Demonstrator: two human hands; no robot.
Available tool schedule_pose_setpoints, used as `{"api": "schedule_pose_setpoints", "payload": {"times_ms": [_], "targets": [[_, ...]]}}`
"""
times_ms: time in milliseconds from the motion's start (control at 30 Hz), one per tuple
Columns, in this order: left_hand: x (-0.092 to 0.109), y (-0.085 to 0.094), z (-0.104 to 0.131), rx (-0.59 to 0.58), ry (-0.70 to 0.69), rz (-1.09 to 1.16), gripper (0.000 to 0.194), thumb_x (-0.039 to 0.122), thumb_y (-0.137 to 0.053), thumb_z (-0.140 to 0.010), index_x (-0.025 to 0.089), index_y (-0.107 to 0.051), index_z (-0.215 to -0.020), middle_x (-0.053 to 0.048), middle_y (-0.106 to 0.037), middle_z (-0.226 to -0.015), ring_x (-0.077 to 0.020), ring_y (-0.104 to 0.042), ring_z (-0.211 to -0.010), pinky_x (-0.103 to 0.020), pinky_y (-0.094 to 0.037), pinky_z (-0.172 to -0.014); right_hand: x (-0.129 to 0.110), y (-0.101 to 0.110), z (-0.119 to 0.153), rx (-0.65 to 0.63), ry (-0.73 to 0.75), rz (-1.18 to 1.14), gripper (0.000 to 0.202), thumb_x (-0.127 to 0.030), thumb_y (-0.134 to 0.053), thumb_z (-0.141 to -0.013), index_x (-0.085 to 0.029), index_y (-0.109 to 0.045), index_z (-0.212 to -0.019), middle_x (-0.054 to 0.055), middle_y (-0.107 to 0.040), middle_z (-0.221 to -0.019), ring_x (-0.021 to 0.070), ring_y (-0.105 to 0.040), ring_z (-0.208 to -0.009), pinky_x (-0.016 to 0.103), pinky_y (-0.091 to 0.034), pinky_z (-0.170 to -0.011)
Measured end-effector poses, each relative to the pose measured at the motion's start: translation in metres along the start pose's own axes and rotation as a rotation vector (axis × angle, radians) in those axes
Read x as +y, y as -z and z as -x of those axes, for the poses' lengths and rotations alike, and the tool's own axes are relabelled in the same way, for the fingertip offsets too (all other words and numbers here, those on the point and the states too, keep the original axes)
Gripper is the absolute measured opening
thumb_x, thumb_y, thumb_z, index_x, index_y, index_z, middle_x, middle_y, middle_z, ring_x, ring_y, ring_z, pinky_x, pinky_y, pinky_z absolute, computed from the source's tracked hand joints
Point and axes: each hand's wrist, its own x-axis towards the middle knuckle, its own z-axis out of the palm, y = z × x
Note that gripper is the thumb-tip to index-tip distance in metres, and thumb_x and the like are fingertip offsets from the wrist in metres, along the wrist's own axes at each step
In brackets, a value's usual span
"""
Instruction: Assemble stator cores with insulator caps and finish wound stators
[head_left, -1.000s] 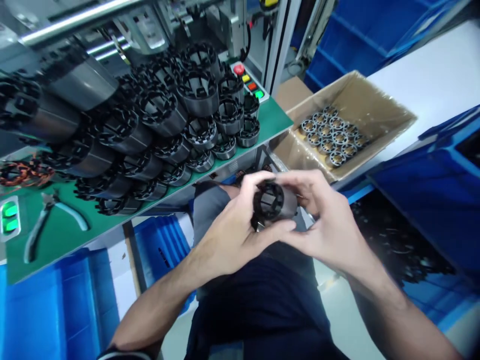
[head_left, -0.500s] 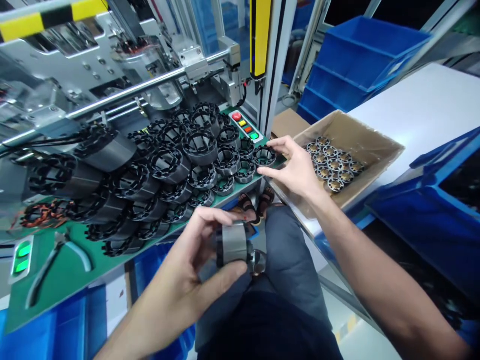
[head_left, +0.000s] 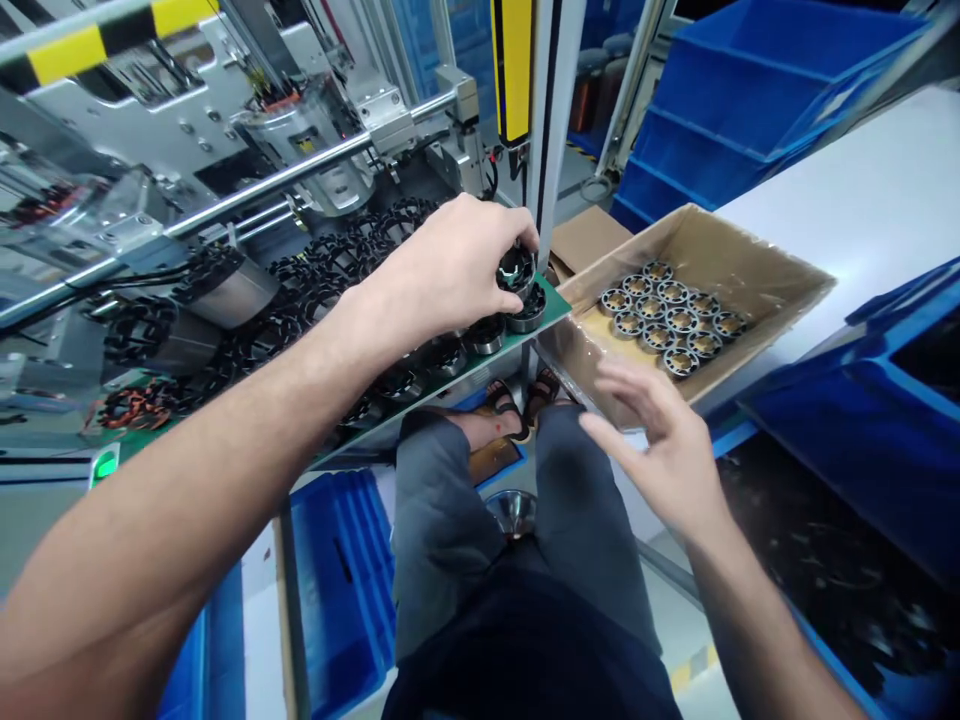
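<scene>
Ring [head_left: 516, 272], black and slotted: we note our left hand [head_left: 461, 255] curled round it, just over 1 lower ring [head_left: 531, 315]. Our right hand [head_left: 664, 440], half open, empty, hovers near the carton [head_left: 765, 280].

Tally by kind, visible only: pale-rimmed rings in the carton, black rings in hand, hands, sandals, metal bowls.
Pale-rimmed rings in carton: 12
Black ring in left hand: 1
Hands: 2
Sandals: 2
Metal bowl: 1
Total: 18
</scene>
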Motion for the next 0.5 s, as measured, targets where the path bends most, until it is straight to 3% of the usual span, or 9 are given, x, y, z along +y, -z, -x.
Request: {"api": "schedule_pose_setpoints", "payload": {"times_ms": [100,200,367,433,500], "targets": [[-0.004,-0.006,-0.008,-0.040,0.021,-0.065,0.066,0.031,-0.098,-0.093,0.022,-0.081,-0.156,-0.011,-0.083,-0.156,-0.0463,-0.070,-0.158,-0.061,-0.047,-0.143,0.006,0.015,0.055,0.014,-0.094,-0.026,0.036,-0.039,-0.095,-0.105,-0.031,-0.085,-0.139,0.011,-0.079,-0.155,0.0286,-0.080,-0.147,0.048,-0.069,-0.129],[-0.009,-0.008,-0.011,-0.082,0.024,-0.098,0.067,0.032,-0.097,-0.094,0.022,-0.080,-0.158,-0.011,-0.084,-0.152,-0.0429,-0.074,-0.152,-0.056,-0.054,-0.137,0.011,0.023,0.088,0.034,-0.156,-0.037,0.031,-0.037,-0.094,-0.106,-0.032,-0.087,-0.135,0.011,-0.080,-0.153,0.0274,-0.082,-0.145,0.044,-0.071,-0.125],[-0.020,-0.009,-0.009,-0.109,0.007,-0.171,0.068,0.037,-0.093,-0.098,0.022,-0.075,-0.162,-0.013,-0.080,-0.159,-0.0399,-0.075,-0.150,-0.053,-0.056,-0.136,0.006,0.022,0.103,-0.018,-0.159,-0.003,0.032,-0.040,-0.092,-0.107,-0.033,-0.086,-0.137,0.012,-0.080,-0.152,0.0312,-0.082,-0.143,0.052,-0.073,-0.122],[-0.013,-0.006,-0.004,-0.087,-0.009,-0.201,0.077,0.041,-0.095,-0.096,0.020,-0.071,-0.166,-0.017,-0.076,-0.162,-0.0447,-0.071,-0.157,-0.058,-0.054,-0.138,-0.003,0.019,0.102,-0.058,-0.147,0.012,0.032,-0.040,-0.091,-0.108,-0.033,-0.085,-0.138,0.013,-0.081,-0.152,0.0320,-0.082,-0.142,0.054,-0.073,-0.121],[0.008,-0.002,-0.002,-0.017,-0.036,-0.189,0.086,0.044,-0.097,-0.095,0.017,-0.066,-0.171,-0.021,-0.073,-0.165,-0.0491,-0.065,-0.163,-0.062,-0.053,-0.139,-0.015,0.015,0.099,-0.097,-0.139,-0.002,0.029,-0.039,-0.089,-0.110,-0.033,-0.085,-0.138,0.013,-0.083,-0.149,0.0317,-0.084,-0.138,0.052,-0.074,-0.117]]}}
